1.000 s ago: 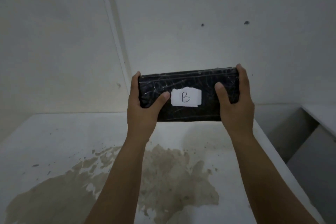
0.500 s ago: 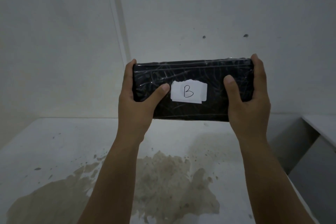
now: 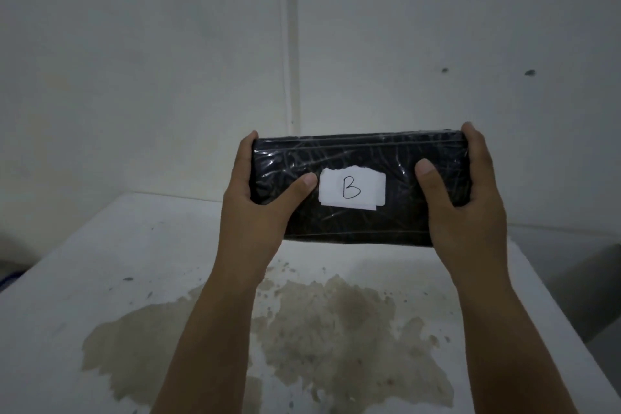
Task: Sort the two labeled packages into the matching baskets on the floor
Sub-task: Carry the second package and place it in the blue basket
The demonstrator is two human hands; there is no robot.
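A black package wrapped in clear film is held up in the air in front of me, above the table. A white paper label on its front face reads "B". My left hand grips its left end, thumb on the front. My right hand grips its right end the same way. The second package and the baskets are out of view.
Below the package lies a white table with a large brown stain at its middle. White walls meet in a corner behind. A grey gap with a lower ledge drops off past the table's right edge.
The package has come closer to me and now sits further right and lower in view. Both hands keep the same grip on its ends.
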